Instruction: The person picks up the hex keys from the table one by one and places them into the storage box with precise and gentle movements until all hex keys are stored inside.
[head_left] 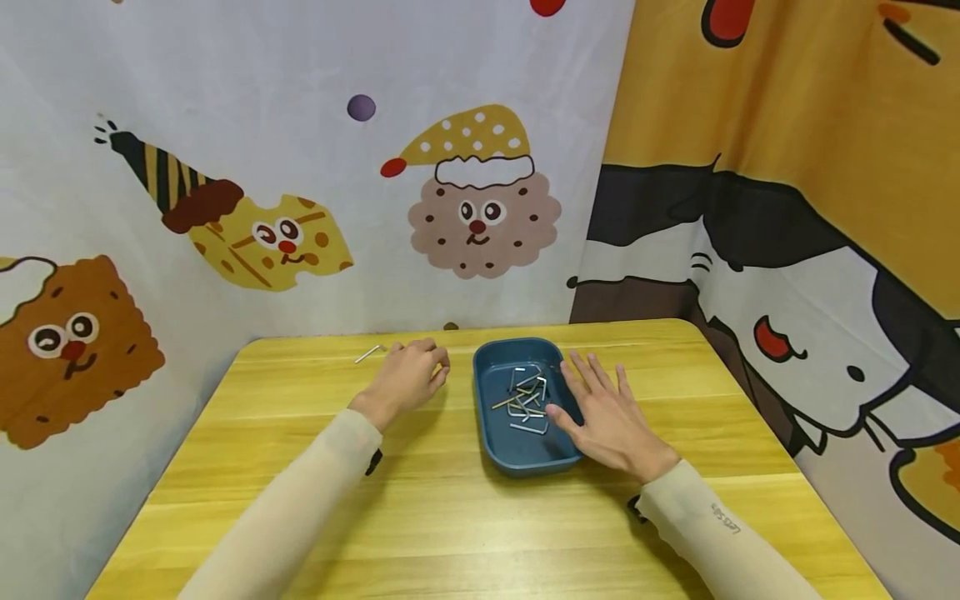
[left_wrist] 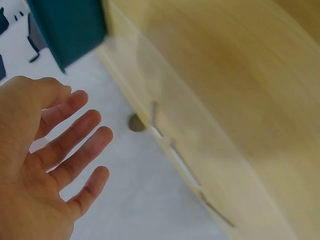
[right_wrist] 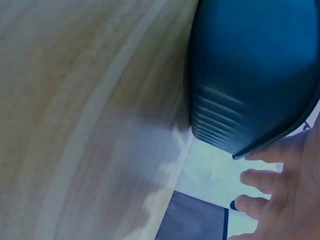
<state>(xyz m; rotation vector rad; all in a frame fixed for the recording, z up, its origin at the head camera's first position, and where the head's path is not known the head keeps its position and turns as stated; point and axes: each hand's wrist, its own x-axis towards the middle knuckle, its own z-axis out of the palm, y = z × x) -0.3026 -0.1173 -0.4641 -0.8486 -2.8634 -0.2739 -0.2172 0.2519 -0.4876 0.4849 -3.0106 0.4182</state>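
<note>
A dark blue tray point(head_left: 489, 450) stands on the table with a pile of L-shaped hex keys point(head_left: 528, 425) in it, mostly silver, a few brassy. My right hand point(head_left: 611, 425) is spread along the tray's right side, its thumb over the rim. In the right wrist view, its fingers point(right_wrist: 260, 180) lie near the tray's rim. To the left of the tray, my left hand point(head_left: 405, 379) hovers over the table with loosely bent fingers and holds nothing. Past it lies a silver hex key point(head_left: 367, 354); the left wrist view shows several slim metal pieces point(left_wrist: 185, 165) along the table's back edge.
The wood-grain table point(head_left: 420, 533) ends at the back against a printed curtain point(head_left: 300, 150) with cartoon figures. A second printed curtain point(head_left: 795, 333) runs down the right side. Both forearms, in pale sleeves point(head_left: 300, 492), reach in from the front.
</note>
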